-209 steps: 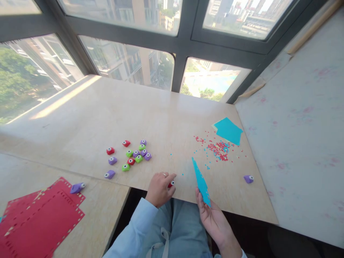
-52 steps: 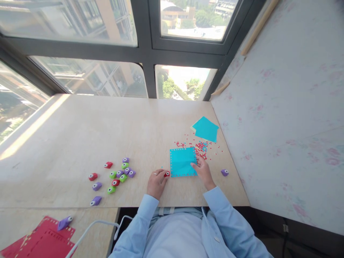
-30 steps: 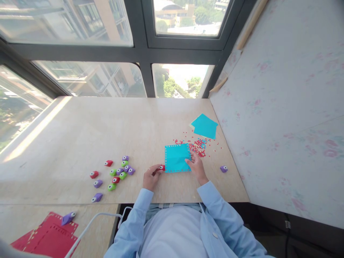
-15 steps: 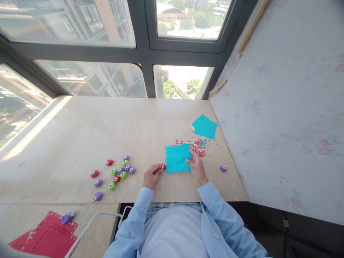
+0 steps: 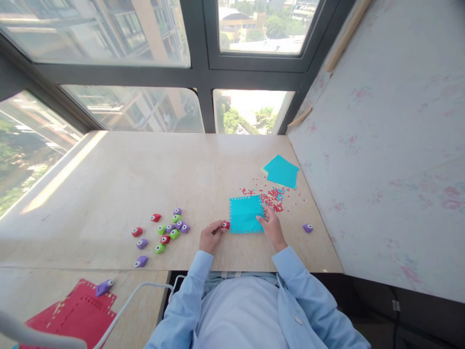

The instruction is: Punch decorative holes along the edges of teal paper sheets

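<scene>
We see a pale wooden surface [image 5: 145,169] with a smooth, faintly sheened finish. On it lies a matt turquoise paper square [image 5: 246,214] (its edges punched with small holes). The small red plastic punch [image 5: 225,225] looks glossy, as do the purple and green plastic punches [image 5: 170,228]. Our sleeves are light blue cloth [image 5: 189,295].
</scene>
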{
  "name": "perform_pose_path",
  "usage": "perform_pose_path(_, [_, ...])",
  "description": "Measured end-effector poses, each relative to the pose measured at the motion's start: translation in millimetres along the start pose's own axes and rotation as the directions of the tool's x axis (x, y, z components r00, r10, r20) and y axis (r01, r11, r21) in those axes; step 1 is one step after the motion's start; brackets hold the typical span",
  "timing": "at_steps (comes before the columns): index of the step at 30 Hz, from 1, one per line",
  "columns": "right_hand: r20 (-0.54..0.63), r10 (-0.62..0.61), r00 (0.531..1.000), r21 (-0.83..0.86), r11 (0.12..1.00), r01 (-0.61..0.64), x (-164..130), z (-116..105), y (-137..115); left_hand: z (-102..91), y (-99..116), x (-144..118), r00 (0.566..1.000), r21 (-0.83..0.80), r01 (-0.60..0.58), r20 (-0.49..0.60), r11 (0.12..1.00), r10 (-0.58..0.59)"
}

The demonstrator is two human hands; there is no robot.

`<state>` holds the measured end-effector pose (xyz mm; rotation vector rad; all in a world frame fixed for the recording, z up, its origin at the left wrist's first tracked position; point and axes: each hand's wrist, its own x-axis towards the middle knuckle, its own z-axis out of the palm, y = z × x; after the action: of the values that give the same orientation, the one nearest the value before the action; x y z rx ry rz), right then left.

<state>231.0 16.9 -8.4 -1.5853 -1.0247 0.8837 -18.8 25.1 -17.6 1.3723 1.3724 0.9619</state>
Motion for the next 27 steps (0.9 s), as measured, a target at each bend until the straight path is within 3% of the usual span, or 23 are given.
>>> perform_pose_path(17, [0.0,0.05,0.999,0.1,0.994,-0.049,-13,-2,-10,-6.3,14,-3,0.999,-0.069,0.053,0.011,0.996,-0.052])
perform_pose_path(27, [0.018,0.022,1.0,0.068,0.997,-0.023,-12,-3,-18,-4.7,11,-1,1.0,-0.061,0.013,0.001,0.998,-0.013])
